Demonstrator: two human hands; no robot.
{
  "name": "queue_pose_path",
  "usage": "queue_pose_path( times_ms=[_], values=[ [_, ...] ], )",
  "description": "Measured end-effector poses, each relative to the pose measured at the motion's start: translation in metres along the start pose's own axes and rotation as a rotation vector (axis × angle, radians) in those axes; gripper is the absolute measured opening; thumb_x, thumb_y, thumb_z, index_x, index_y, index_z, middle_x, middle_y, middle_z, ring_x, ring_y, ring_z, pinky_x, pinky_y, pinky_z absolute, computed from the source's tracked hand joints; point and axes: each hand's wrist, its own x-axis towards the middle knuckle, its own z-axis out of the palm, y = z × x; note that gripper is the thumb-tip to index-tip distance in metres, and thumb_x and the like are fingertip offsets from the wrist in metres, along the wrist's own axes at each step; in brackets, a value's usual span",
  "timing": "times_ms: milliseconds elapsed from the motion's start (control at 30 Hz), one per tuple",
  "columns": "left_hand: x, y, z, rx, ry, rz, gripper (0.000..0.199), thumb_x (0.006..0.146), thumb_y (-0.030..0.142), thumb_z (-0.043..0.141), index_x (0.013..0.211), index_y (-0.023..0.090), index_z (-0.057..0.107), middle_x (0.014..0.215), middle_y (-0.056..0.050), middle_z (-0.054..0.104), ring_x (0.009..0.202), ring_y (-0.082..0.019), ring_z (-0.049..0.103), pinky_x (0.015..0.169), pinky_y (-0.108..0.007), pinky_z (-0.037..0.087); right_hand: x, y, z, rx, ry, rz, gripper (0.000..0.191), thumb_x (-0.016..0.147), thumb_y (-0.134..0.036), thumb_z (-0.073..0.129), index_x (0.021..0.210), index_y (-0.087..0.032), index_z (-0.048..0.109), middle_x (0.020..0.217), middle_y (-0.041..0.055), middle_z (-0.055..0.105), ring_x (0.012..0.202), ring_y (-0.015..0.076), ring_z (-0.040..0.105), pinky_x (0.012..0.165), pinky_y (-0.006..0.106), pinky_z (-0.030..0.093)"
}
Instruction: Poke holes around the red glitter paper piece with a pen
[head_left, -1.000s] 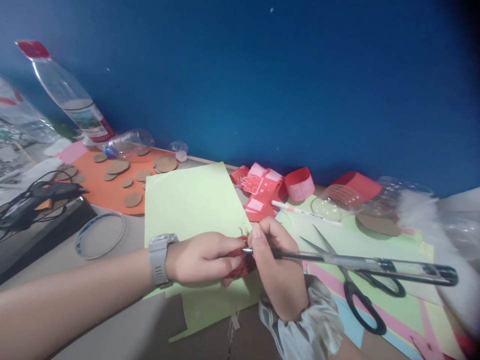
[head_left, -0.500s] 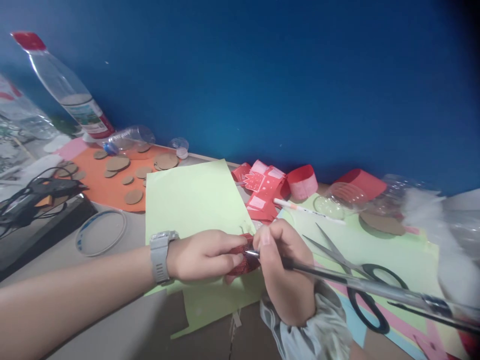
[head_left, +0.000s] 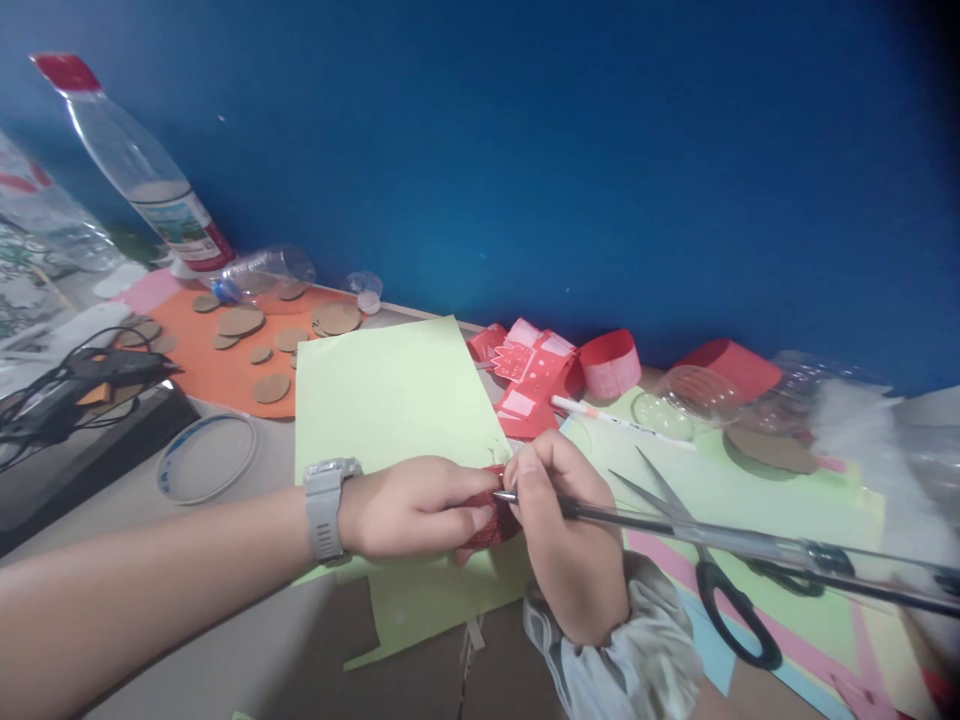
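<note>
My left hand (head_left: 424, 507), a grey watch at its wrist, pinches a small dark red, finely patterned piece (head_left: 496, 525) above a pale green sheet (head_left: 390, 390). My fingers cover much of that piece, so its exact kind is unclear. In my right hand (head_left: 566, 540) is a pen (head_left: 720, 540), its metal tip at the red piece and its clear barrel slanting off to the right. The right fingertips also touch or nearly touch the piece's right edge. Black-handled scissors (head_left: 705, 560) lie spread just right of my right hand, partly behind the pen.
Behind the hands lie red paper cut-outs (head_left: 536, 370), a red paper ring (head_left: 609, 365) and a white marker (head_left: 622, 420). Cardboard discs (head_left: 241, 320) rest on orange paper at left, near a tall bottle (head_left: 169, 200), a tape roll (head_left: 206, 460) and a black cabled device (head_left: 82, 400). A blue wall stands behind.
The pen tip has lifted slightly on the red piece, and the pen's rear end has swung upward a little. My left hand keeps its grip; the whole view has shifted slightly.
</note>
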Motion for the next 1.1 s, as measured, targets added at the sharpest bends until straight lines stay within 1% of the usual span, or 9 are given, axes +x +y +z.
queue_pose_path(
  times_ms=[200,367,767,1100],
  values=[
    [0.0,-0.0006,0.0006,0.012,-0.002,-0.003,0.018,0.097,0.02,0.032,0.084,0.016,0.044,0.073,-0.001,0.06,0.067,-0.012,0.058,0.07,-0.02,0.046,0.0021,0.002,-0.0008,-0.042,-0.023,-0.024,0.028,0.093,-0.025,0.041,0.065,-0.021,0.04,0.056,-0.0061,0.037,0.05,0.0089,0.036,0.048,0.023,0.032],
    [-0.0002,0.0019,0.0006,0.001,0.004,-0.017,0.018,0.096,0.019,0.033,0.082,0.016,0.045,0.072,-0.001,0.06,0.066,-0.011,0.058,0.07,-0.019,0.046,0.0026,0.0002,-0.0012,-0.087,-0.034,-0.053,0.027,0.092,-0.022,0.039,0.066,-0.021,0.041,0.056,-0.006,0.037,0.05,0.0092,0.036,0.048,0.023,0.031],
    [0.0001,0.001,0.0,-0.031,-0.001,-0.003,0.016,0.096,0.018,0.034,0.082,0.016,0.043,0.072,0.0,0.058,0.064,-0.01,0.056,0.067,-0.018,0.044,0.0035,-0.0008,-0.0014,-0.075,-0.049,-0.048,0.027,0.091,-0.022,0.042,0.065,-0.021,0.038,0.056,-0.0064,0.035,0.05,0.0086,0.036,0.048,0.022,0.032],
    [0.0007,0.0002,0.0002,-0.035,-0.003,-0.005,0.015,0.095,0.018,0.035,0.082,0.017,0.042,0.073,0.0,0.058,0.066,-0.011,0.057,0.069,-0.019,0.044,0.0034,0.0003,-0.0023,-0.06,-0.043,-0.042,0.027,0.092,-0.022,0.043,0.065,-0.021,0.037,0.056,-0.0069,0.032,0.049,0.008,0.033,0.048,0.022,0.03]
  ],
)
